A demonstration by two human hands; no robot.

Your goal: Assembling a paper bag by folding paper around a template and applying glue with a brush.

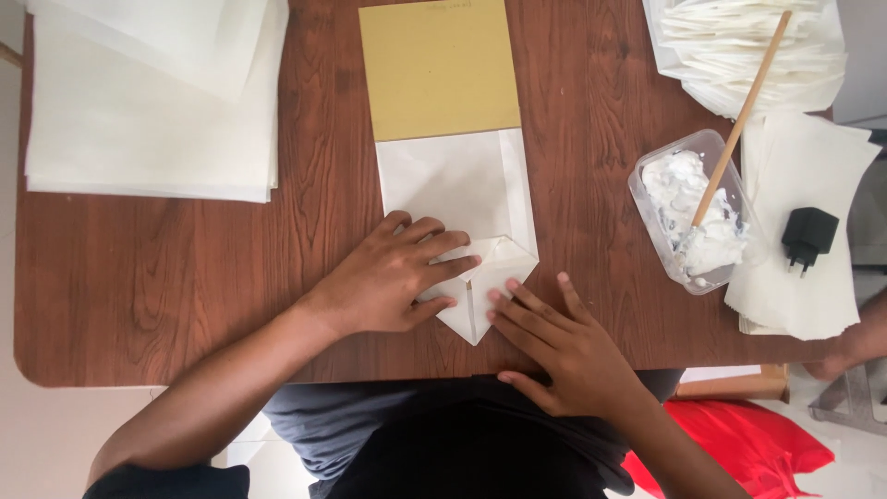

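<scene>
Though cluttered, brown wooden table [166, 296]

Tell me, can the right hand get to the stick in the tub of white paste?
Probably yes. The right hand lies flat on the folded white paper, and bare table lies between it and the wooden stick leaning out of the open paste tub.

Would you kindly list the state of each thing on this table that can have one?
White paper bag: flat, bottom corners folded to a point.
Yellow card: partly tucked in the bag.
Left hand: flat, pressing the fold.
Right hand: flat, fingertips on the fold.
Glue tub: open, stick in it.
Black plug: unplugged.
</scene>
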